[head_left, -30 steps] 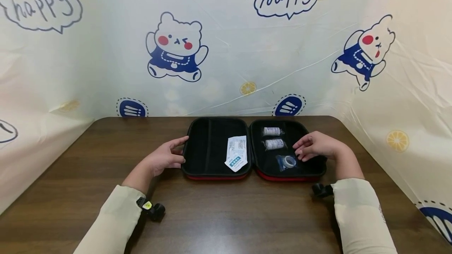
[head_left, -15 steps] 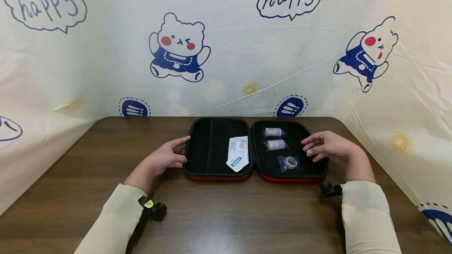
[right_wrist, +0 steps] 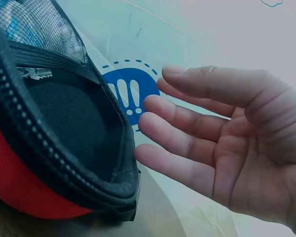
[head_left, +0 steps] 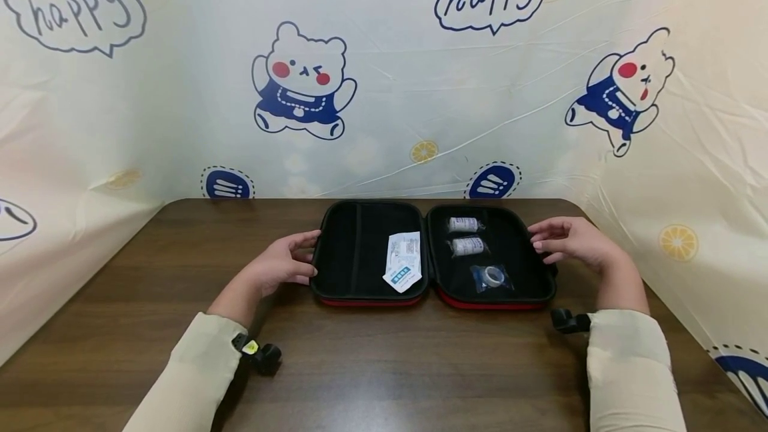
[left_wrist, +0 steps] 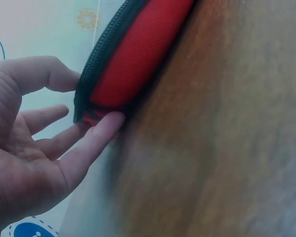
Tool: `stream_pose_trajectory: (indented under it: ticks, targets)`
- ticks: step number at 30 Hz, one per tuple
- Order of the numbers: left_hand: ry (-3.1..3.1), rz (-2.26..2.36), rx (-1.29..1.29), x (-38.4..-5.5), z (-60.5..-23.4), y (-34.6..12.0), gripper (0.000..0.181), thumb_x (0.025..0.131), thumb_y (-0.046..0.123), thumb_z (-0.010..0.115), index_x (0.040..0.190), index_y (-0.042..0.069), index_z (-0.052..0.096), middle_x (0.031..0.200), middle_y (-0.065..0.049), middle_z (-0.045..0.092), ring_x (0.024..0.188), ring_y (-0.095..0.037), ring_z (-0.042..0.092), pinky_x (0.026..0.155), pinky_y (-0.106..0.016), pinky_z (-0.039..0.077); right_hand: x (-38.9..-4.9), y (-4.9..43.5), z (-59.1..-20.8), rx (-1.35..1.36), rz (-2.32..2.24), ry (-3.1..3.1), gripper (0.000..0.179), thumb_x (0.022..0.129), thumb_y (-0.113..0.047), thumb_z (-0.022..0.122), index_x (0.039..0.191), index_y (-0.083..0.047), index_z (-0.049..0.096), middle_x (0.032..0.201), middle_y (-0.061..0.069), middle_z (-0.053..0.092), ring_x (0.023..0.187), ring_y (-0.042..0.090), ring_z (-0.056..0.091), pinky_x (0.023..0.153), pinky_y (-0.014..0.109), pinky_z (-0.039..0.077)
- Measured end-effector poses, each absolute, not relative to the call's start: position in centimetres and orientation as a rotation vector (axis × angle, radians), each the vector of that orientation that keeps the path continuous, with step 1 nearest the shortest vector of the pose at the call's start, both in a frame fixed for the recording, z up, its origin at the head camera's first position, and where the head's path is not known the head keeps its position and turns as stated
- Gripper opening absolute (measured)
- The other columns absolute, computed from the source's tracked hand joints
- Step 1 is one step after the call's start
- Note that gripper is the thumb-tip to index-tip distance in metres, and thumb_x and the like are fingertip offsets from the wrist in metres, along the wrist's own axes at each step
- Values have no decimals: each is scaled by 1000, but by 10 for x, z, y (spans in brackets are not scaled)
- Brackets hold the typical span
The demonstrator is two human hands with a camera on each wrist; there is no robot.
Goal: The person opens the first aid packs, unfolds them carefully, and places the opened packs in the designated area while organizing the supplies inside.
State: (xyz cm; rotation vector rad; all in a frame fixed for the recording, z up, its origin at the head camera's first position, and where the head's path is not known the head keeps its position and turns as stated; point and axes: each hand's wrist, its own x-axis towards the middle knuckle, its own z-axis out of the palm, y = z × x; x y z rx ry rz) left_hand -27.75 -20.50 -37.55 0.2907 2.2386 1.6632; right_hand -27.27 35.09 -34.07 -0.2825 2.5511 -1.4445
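A red case with a black lining [head_left: 373,252] lies unfolded in two halves on the table. In the head view my left hand [head_left: 282,260] holds the left half's outer edge; in the left wrist view its digits lie on either side of the zipped rim [left_wrist: 106,44]. My right hand [head_left: 573,242] is beside the right half [head_left: 521,279], fingers loosely bent and holding nothing; the right wrist view puts the fingertips just off its rim. In that half sit two white wrapped rolls [head_left: 463,224] and a white ring in a blue clear bag [head_left: 493,276].
White and blue printed paper packets [head_left: 403,262] lie in the left half, near the hinge. The brown wooden table [head_left: 384,365] reaches back to a printed curtain [head_left: 384,85]. A mesh pocket with a black band [right_wrist: 49,61] shows inside the case.
My right hand has moved right, from over the right half beside the wrapped rolls to its outer edge. My left hand and the case's contents have stayed put.
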Motion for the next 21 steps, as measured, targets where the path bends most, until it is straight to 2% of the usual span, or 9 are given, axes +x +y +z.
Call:
stream_pose_trajectory:
  ticks: [5,9,17,21]
  targets:
    - [2268,1667,309,-277,-370,-209,81,84,-4,69,153,3,26,149,-26,34,130,-43,40,83,-40,56,-271,354,-340,-250,-1397,2651,52,91,-17,70,131,10,53,115,25,61,94,30,64,79,42,57]
    - [2318,1658,315,-276,-365,-211,80,84,-3,70,152,2,28,148,-27,33,129,-44,40,83,-40,56,-270,355,-340,-217,-1330,2696,56,90,-21,71,133,9,51,122,28,58,99,33,63,81,42,57]
    - [2387,1657,333,-274,-358,-211,77,85,0,72,151,5,32,148,-26,33,126,-43,41,85,-40,55,-272,354,-347,-183,-1155,2675,72,88,-28,73,142,6,41,141,37,38,119,47,50,85,48,55]
    - [2437,1633,349,-272,-355,-207,75,84,3,73,149,9,36,148,-24,35,126,-41,42,84,-38,56,-275,351,-350,-183,-1134,2664,78,85,-27,77,143,7,38,141,38,37,122,50,46,85,47,55]
